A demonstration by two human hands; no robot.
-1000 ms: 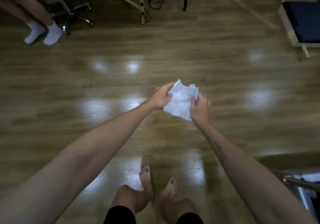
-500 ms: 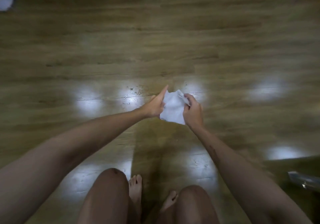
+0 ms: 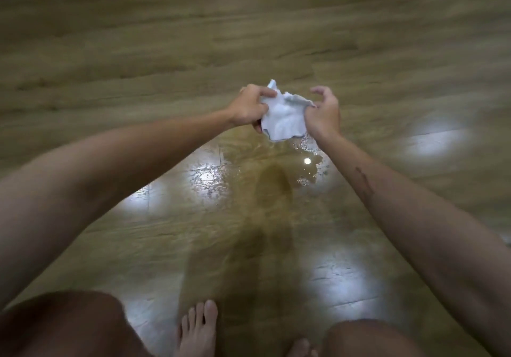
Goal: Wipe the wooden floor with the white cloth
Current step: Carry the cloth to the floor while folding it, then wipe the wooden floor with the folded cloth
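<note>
From the head view, we hold the cloth [image 3: 284, 117] up in the air with both hands. Our left hand [image 3: 249, 107] and right hand [image 3: 323, 113] each pinch a side of it. It is not on the floor [image 3: 166, 38] yet, so no wiping looks done. The puddle [image 3: 276, 163] waits just below. We see lots of bare floor all around and no walls.

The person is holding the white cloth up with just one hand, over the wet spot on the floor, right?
Not quite. The head view shows both hands holding the white cloth: the left hand grips its left side and the right hand pinches its right edge. The rest is right: it is held up over the wet spot on the floor.
</note>
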